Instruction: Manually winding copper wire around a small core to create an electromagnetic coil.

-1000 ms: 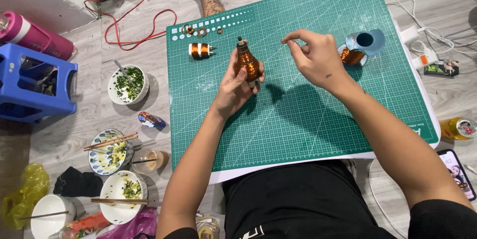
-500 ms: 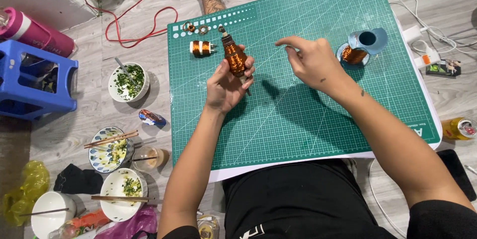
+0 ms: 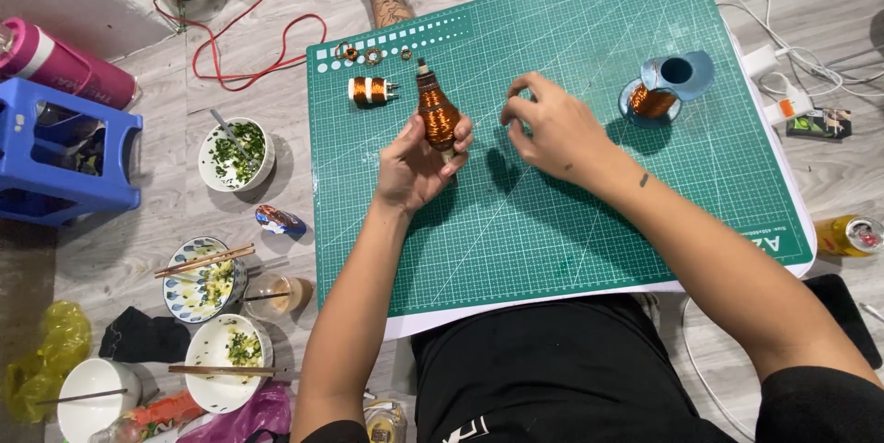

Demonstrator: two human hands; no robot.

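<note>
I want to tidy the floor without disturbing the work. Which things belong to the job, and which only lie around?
Job: copper-wire coil held by left hand; right hand; copper-wire spool; small wound coil; green cutting mat.

Lying about: white food bowls; blue plastic stool; yellow drink can.

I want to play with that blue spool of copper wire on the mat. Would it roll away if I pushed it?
Probably not as it sits: the spool seems to rest on a flat end on the mat. Tipped on its side, its round shape would likely roll. Packed with copper wire, it is probably heavy for its size, and the thin wire could easily come loose.
</note>
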